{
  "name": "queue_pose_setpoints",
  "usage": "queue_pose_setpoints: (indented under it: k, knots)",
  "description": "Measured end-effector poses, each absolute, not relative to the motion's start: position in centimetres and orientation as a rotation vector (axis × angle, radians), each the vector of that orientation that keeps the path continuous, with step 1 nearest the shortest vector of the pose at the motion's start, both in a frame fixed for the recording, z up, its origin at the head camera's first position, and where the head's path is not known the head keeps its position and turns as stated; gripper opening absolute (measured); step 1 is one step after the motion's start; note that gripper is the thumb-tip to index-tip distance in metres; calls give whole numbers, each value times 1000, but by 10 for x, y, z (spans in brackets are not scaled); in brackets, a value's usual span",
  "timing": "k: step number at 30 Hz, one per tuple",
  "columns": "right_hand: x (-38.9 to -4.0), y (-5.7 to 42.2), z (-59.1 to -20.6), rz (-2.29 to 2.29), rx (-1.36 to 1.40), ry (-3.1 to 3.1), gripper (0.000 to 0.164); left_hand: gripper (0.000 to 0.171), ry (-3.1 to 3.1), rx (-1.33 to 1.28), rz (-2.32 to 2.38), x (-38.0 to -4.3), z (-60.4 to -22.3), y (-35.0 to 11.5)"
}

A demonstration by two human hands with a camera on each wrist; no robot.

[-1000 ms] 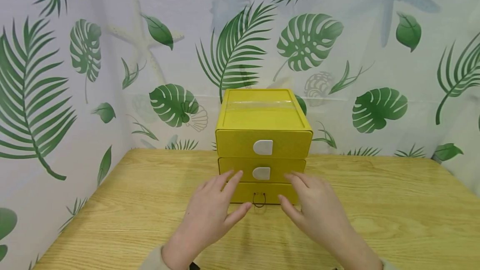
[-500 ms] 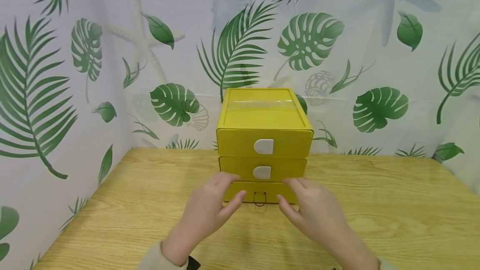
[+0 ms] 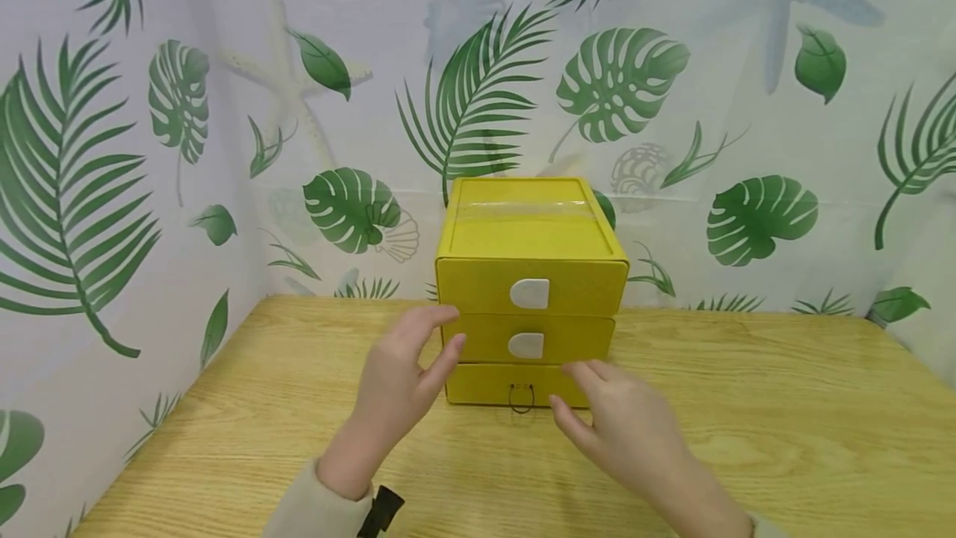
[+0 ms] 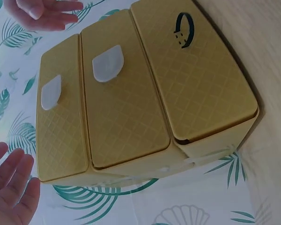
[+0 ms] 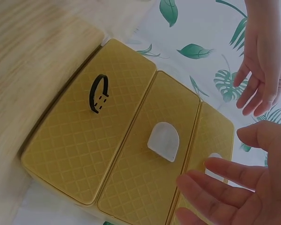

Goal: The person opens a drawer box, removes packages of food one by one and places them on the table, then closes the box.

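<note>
Yellow drawer cabinet | upright, fronts facing viewer | by worktop back edge, roughly midway between back corners | top drawer and middle drawer closed, each with white rounded tab | bottom drawer has dark loop | clear tape across top

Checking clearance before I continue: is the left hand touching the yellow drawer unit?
Apart. The right wrist view shows patterned backdrop between the left hand and the yellow drawer unit.

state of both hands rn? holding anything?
Left hand: open, holding nothing.
Right hand: open, holding nothing, in front of the yellow drawer unit.
</note>
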State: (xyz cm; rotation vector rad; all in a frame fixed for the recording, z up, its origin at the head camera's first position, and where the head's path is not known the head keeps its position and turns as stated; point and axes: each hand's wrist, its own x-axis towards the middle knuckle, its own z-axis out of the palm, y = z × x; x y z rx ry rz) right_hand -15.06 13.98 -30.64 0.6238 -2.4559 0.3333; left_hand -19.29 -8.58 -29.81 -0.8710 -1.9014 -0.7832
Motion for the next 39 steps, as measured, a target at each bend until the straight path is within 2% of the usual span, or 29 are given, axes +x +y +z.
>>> queue_pose_setpoints:
  k: [4,12,19,39]
  knots:
    - [-151,140,-308,330,625,-2454,23,43,-1859,-850,-840,-199,-293,-88]
    - [-152,140,-310,330,624,-2464,23,33,-1754,-756,-986,-211,-280,-94]
    - [-153,141,-312,315,655,-2428,22,15,-1683,-693,-1100,-216,-269,-94]
    - [-156,139,-315,291,676,-2400,24,19,-1817,-632,-1245,-240,-282,-93]
